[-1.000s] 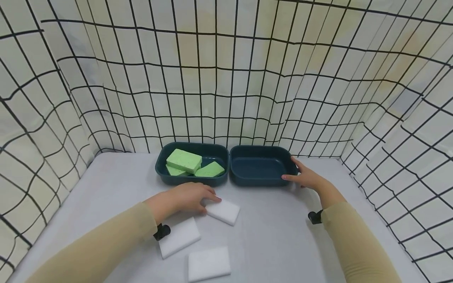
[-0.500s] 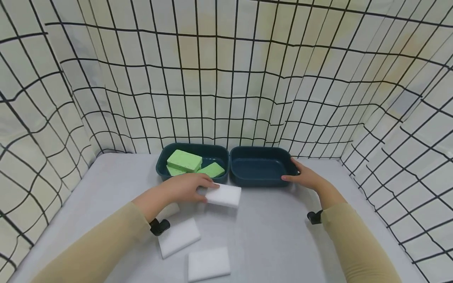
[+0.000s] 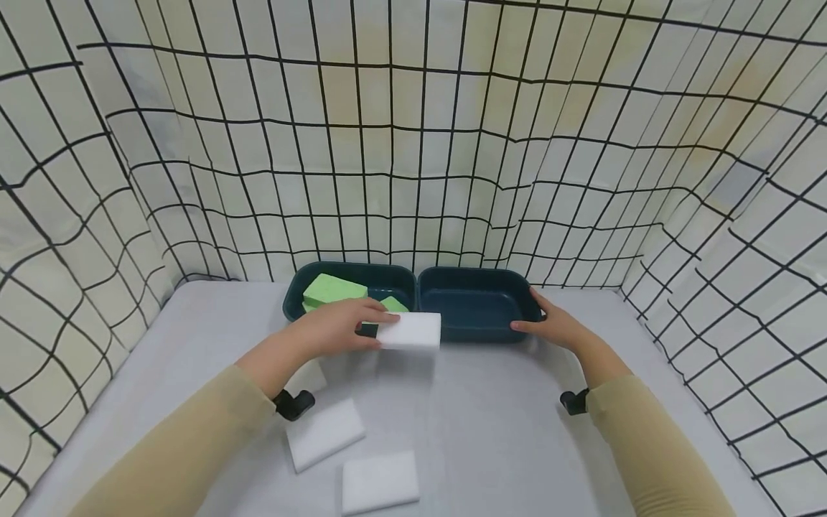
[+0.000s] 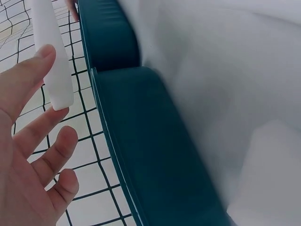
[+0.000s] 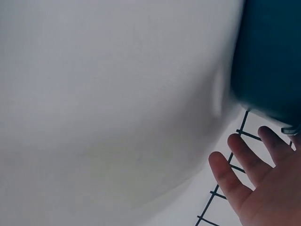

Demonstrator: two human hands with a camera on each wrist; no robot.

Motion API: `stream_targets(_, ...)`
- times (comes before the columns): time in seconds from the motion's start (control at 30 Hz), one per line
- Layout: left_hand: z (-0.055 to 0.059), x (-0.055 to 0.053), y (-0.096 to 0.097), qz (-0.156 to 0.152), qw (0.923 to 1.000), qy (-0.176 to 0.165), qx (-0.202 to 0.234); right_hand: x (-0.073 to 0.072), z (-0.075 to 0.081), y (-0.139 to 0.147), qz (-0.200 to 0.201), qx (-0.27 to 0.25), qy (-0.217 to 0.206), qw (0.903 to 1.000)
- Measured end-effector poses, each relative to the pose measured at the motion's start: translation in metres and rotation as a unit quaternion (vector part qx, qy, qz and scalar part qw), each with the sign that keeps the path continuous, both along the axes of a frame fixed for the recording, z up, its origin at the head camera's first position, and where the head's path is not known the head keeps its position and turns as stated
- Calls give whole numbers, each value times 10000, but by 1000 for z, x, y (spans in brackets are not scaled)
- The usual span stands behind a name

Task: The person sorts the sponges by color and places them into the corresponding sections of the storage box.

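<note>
white sponge (image 3: 410,331) higher now, in left hand (image 3: 336,329)

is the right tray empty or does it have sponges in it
Empty. The head view shows only the bare dark floor of the right tray; the green sponges lie in the left tray, and the white sponge is in the left hand.

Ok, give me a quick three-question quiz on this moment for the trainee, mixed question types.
1. True or false: the left hand holds a white sponge off the table.
2. Which bin holds the green sponges? A) left bin B) right bin
3. How many white sponges lie loose on the table, counting the one partly hidden under the left arm?

Key
1. True.
2. A.
3. Three: two in plain view and one partly hidden. The right hand rests against the right bin's end.
</note>
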State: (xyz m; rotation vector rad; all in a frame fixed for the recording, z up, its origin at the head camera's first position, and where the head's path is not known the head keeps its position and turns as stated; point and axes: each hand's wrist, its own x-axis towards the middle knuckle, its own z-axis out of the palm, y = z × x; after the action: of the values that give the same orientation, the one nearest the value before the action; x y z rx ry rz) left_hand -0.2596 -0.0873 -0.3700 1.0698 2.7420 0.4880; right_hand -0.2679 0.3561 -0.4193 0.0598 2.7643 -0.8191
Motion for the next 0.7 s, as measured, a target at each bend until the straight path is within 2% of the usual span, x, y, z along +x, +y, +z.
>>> stream_targets(0.1, -1, -5, 4, 73, 9999, 74, 29, 1, -2, 0, -25, -31, -44, 10000)
stream_targets(0.33, -2, -16, 13, 257, 9996, -94, 72, 2, -3, 4, 15, -115, -130, 9998)
stream_targets(0.7, 0, -32, 26, 492, 9988, 34, -2, 2, -2, 5, 139, -286, -187, 9993)
